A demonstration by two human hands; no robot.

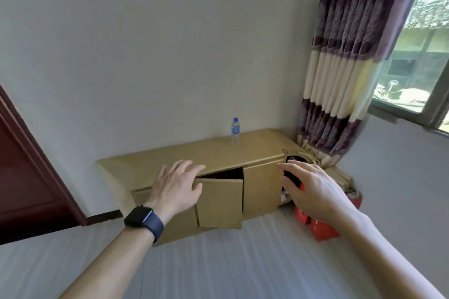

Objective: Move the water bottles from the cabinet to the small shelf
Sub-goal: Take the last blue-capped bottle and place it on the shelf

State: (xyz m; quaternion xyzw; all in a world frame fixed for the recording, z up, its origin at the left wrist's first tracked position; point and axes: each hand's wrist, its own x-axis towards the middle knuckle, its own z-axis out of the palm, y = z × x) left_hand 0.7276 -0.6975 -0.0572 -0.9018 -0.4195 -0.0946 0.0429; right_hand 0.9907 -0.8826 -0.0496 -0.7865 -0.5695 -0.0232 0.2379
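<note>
A low tan wooden cabinet (213, 153) stands against the white wall. One clear water bottle (235, 131) with a blue cap and blue label stands upright on its top, near the back right. A middle cabinet door (220, 201) hangs ajar, with a dark gap above it. My left hand (176, 185), wearing a dark watch, is spread with its fingers over the door's top edge. My right hand (308, 187) hovers, fingers apart and empty, in front of the cabinet's right end. The cabinet's inside is too dark to make out.
Red boxes (323, 226) and a dark object (292, 175) sit on the floor at the cabinet's right end. A striped purple and cream curtain (347, 68) hangs beside a window at right. A dark red door (29, 184) is at left. Grey floor lies in front.
</note>
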